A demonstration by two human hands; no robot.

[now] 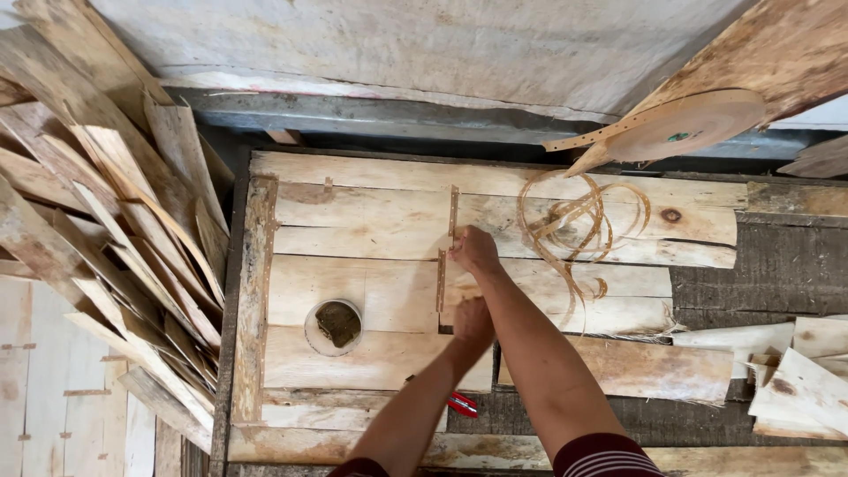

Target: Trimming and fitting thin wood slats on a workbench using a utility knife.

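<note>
The right hand point(475, 250) presses a thin strip of brown tape point(453, 212) onto pale wood veneer sheets point(371, 291), fingers curled. The left hand point(473, 320) rests flat just below, holding nothing visible, near a small round glue pot point(335, 326).

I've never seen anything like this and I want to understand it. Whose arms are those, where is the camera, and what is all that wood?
The camera sits on a person's head and looks down, so the two bare arms are that person's own. The right hand presses a thin brown tape strip over a seam between pale wood sheets. The left hand rests flat on the sheets lower down. A small round dish with something dark inside stands to the left. Loose tape curls lie to the right, under a big tape roll. A red tool lies near the arms. More wood scraps are stacked on the left.
</note>
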